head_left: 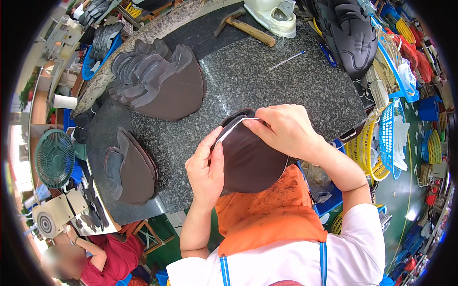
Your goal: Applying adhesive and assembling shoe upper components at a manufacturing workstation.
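Between my hands is a dark brown shoe-upper piece (253, 167) with a rounded lower edge, held over the near edge of the stone table. A narrow white strip (231, 130) runs along its upper edge. My left hand (204, 174) pinches the left side of that edge, thumb and forefinger closed at the strip's lower end. At the top, my right hand (286, 127) grips the edge, its thumb pressing near the strip's other end and its fingers behind. On the table to the left lie a large stack of brown pieces (176, 97) and a smaller stack (136, 178).
A hammer (251, 31), a whitish container (274, 16) and a thin pen (286, 61) lie at the table's far side. Black shoe uppers (353, 43) are piled far right. Yellow (365, 148) and blue (389, 138) baskets stand right. A person in red (112, 255) sits lower left.
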A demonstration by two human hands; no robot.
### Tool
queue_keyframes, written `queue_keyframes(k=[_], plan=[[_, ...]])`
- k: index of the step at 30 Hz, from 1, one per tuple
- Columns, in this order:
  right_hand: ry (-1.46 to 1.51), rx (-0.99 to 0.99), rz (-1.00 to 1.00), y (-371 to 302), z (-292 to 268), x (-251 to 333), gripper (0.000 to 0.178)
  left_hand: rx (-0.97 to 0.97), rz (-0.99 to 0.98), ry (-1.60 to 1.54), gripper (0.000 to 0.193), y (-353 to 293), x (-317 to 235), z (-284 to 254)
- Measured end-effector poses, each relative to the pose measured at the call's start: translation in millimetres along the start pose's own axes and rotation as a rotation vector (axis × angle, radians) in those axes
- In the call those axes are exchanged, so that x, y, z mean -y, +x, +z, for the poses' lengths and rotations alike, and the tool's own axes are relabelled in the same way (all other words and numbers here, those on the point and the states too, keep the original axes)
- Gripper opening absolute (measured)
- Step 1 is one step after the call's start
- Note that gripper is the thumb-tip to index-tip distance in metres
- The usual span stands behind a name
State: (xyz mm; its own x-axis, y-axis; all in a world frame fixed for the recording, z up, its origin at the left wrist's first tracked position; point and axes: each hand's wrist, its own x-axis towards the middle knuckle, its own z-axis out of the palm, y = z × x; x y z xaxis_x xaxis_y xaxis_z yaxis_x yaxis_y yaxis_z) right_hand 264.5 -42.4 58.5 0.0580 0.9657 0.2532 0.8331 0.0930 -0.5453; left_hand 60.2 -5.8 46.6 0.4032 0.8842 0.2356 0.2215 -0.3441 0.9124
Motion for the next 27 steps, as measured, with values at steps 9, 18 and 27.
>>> queue_keyframes(k=[9,18,27], plan=[[0.039,0.161,0.04,3,-11,3,0.043,0.014,-0.105,0.009,0.028,-1,-2,-6],[0.033,0.133,0.076,2,1,-5,0.042,0.025,-0.024,0.04,0.027,-3,-5,0],[0.045,0.019,0.027,4,-14,-4,0.037,0.087,0.58,0.446,0.034,0,-10,1]])
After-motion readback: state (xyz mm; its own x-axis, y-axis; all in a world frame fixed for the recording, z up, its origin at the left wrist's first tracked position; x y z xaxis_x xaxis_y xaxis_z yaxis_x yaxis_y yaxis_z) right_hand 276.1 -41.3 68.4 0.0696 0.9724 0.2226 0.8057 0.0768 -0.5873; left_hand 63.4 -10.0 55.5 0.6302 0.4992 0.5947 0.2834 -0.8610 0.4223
